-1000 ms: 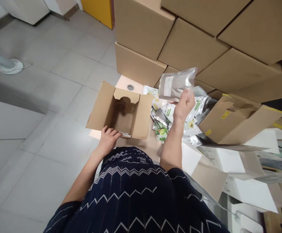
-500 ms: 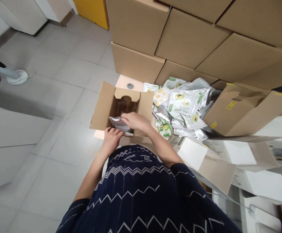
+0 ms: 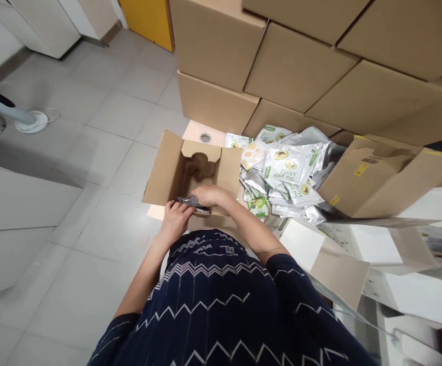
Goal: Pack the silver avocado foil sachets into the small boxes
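In front of me stands an open cardboard box [image 3: 162, 170] with its side flaps spread. My left hand [image 3: 176, 219] has its fingers hooked over the box's near edge at the left corner. Reaching inside from the right, my right hand [image 3: 208, 195] grips a silver pouch [image 3: 189, 202] low against the near wall. The fingertips of that hand are partly hidden. To the right of the box lies a heap of silver and white pouches [image 3: 289, 165], some printed "Su-per Meal" with avocado pictures.
Large cardboard boxes [image 3: 301, 66] are stacked behind the heap. At the right are an open carton [image 3: 366, 175] with yellow tape and several white-lined boxes [image 3: 375, 244]. A pale tabletop [image 3: 215, 133] with a round hole shows behind the box. Grey tiled floor [image 3: 102, 137] lies left.
My right hand has lowered the silver pouch deeper into the box, so less of the pouch shows. My left hand stays at the near edge.
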Demonstrator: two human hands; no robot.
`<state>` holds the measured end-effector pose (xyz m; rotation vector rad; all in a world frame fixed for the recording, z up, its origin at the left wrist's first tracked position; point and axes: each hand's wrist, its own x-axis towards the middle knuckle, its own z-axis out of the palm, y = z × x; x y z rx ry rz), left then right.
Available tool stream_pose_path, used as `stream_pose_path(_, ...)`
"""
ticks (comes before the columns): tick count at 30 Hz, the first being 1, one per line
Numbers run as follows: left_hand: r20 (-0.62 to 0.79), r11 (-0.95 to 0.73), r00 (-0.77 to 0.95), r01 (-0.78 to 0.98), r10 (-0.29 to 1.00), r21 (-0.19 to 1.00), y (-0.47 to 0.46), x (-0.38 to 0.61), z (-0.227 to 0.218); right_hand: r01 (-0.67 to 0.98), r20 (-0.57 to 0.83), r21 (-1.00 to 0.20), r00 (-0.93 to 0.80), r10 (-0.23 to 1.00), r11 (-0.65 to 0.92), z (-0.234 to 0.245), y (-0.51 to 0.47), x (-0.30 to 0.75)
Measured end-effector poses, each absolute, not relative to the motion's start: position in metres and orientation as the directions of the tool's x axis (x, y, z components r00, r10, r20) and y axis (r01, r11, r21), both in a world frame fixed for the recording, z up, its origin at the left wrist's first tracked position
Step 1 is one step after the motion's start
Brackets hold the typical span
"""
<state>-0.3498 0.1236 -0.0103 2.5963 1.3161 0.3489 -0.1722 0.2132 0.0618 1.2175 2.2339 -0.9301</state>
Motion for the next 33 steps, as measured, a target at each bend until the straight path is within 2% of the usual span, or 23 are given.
stream_pose_path(7, 0.232, -0.512, 0.459, 0.807, 0.857, 0.295, 0.122, -0.352, -0.02, 0.846, -0.636, -0.365, -0.532, 0.559, 0.39, 0.074, 0.207, -0.17)
stream_pose_path(10, 0.232, -0.537, 0.487, 0.795, 0.842, 0.282, 0.123, -0.351, -0.021, 0.815, -0.611, -0.417, -0.58, 0.539, 0.403, 0.072, 0.205, -0.169)
stream_pose_path(14, 0.208, -0.57, 0.53, 0.766, 0.822, 0.298, 0.124, -0.353, -0.02, 0.727, -0.529, -0.572, -0.68, 0.507, 0.38, 0.066, 0.205, -0.16)
stream_pose_path(16, 0.208, -0.569, 0.529, 0.764, 0.822, 0.304, 0.124, -0.354, -0.021, 0.649, -0.431, -0.702, -0.714, 0.552, 0.291, 0.066, 0.209, -0.147)
stream_pose_path(17, 0.211, -0.57, 0.53, 0.764, 0.822, 0.303, 0.125, -0.354, -0.021, 0.599, -0.367, -0.77, -0.697, 0.616, 0.219, 0.067, 0.212, -0.138)
stream_pose_path(19, 0.221, -0.575, 0.531, 0.761, 0.818, 0.3, 0.125, -0.354, -0.021, 0.502, -0.25, -0.863, -0.513, 0.821, 0.051, 0.066, 0.223, -0.117)
stream_pose_path(21, 0.233, -0.584, 0.535, 0.754, 0.812, 0.301, 0.126, -0.354, -0.022, 0.466, -0.175, -0.879, -0.128, 0.976, -0.097, 0.059, 0.24, -0.092)
stream_pose_path(23, 0.241, -0.589, 0.538, 0.749, 0.808, 0.304, 0.126, -0.354, -0.022, 0.546, -0.079, -0.812, 0.248, 0.965, -0.207, 0.044, 0.259, -0.067)
stream_pose_path(25, 0.241, -0.591, 0.54, 0.746, 0.806, 0.306, 0.126, -0.354, -0.022, 0.694, -0.001, -0.644, 0.421, 0.907, -0.323, 0.022, 0.276, -0.046)
stream_pose_path(27, 0.239, -0.592, 0.542, 0.747, 0.806, 0.303, 0.125, -0.354, -0.023, 0.83, -0.027, -0.388, 0.425, 0.905, -0.401, -0.004, 0.286, -0.031)
stream_pose_path(29, 0.238, -0.595, 0.546, 0.749, 0.804, 0.292, 0.125, -0.354, -0.023, 0.899, -0.126, -0.178, 0.383, 0.915, -0.401, -0.029, 0.289, -0.022)
stream_pose_path(31, 0.235, -0.597, 0.549, 0.753, 0.802, 0.277, 0.124, -0.353, -0.022, 0.924, -0.23, -0.066, 0.353, 0.907, -0.377, -0.049, 0.287, -0.016)
stream_pose_path(33, 0.221, -0.594, 0.552, 0.758, 0.804, 0.268, 0.123, -0.353, -0.022, 0.929, -0.291, -0.025, 0.345, 0.892, -0.368, -0.061, 0.284, -0.014)
